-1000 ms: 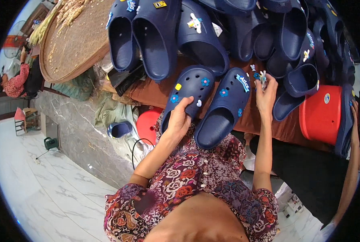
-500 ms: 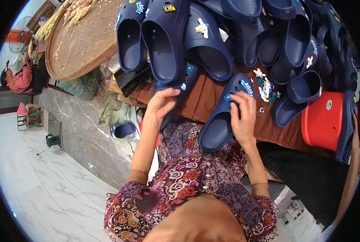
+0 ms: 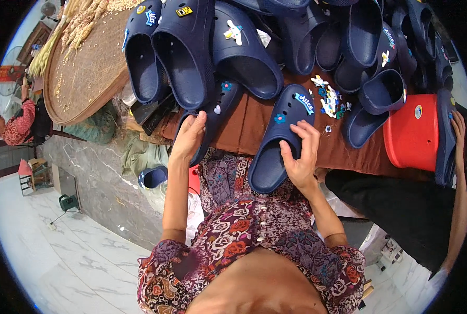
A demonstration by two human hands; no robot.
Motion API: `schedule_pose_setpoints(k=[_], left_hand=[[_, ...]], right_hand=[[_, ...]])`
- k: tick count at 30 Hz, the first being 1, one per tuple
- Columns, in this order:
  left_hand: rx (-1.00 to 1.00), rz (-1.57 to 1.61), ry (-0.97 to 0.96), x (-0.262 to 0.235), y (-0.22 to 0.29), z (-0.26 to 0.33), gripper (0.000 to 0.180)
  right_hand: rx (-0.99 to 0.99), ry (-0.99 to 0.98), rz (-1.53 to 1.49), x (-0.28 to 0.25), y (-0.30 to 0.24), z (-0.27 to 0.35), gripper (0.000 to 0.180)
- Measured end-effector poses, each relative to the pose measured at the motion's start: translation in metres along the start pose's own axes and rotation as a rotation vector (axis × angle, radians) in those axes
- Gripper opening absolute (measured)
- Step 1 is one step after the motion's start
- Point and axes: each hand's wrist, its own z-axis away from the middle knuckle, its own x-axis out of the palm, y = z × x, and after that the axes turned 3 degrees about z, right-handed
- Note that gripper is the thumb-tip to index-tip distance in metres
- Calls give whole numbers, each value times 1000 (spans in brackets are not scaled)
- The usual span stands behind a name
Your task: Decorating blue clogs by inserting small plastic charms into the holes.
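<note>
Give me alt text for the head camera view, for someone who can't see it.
A person's left hand and right hand each hold a navy clog with small charms, over a brown cloth crowded with more navy clogs, loose charms and a red bucket.

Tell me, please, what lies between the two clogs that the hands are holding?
Between the left clog and the right clog, the head view shows only bare brown cloth.

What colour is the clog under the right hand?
Navy blue clog, with small bright charms, under the right hand; head view.
</note>
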Motion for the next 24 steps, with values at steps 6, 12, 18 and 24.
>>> schedule_pose_setpoints(k=[6,12,18,24], left_hand=[[66,-105,150,12,-5,-6,39],[285,-394,235,23,-11,-5,43],[394,-922,317,42,11,28,39],[727,-989,447,65,1,51,43]], right_hand=[[126,72,-7,8,14,27,60],[239,88,-96,9,11,40,71],[421,31,-162,2,7,72,81],[606,-148,-399,10,16,116,66]])
